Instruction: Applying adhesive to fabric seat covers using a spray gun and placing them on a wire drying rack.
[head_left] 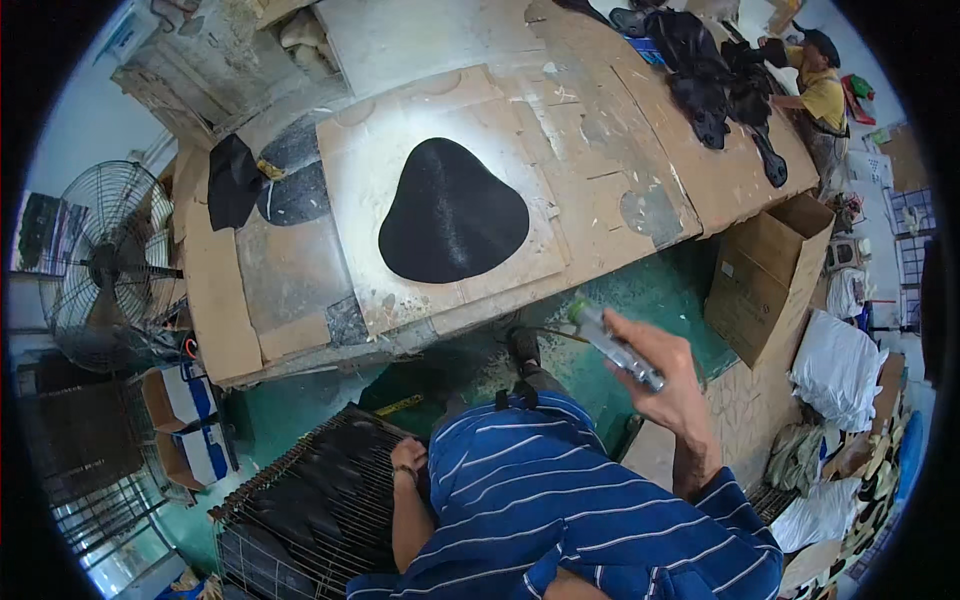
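Observation:
My right hand (660, 375) is closed around a silvery metal tool (620, 345) with a green end, held in the air past the table's near edge. On the table, a black rounded triangular sheet (455, 215) lies flat on pale-stained cardboard (350, 180). A whitish speckled streak runs down the sheet's middle. Low on my left, my left hand (409, 455) is curled at the edge of a wire rack (335, 480) that carries several dark pieces (310, 470). What its fingers hold, if anything, is hidden.
A large fan (105, 260) stands left of the table. Another dark piece (232, 182) lies at the table's left end, and black pieces (700, 80) are heaped at the far right. Near a person in yellow (822, 95) stands an open cardboard box (765, 280). White bags (838, 365) lie at right.

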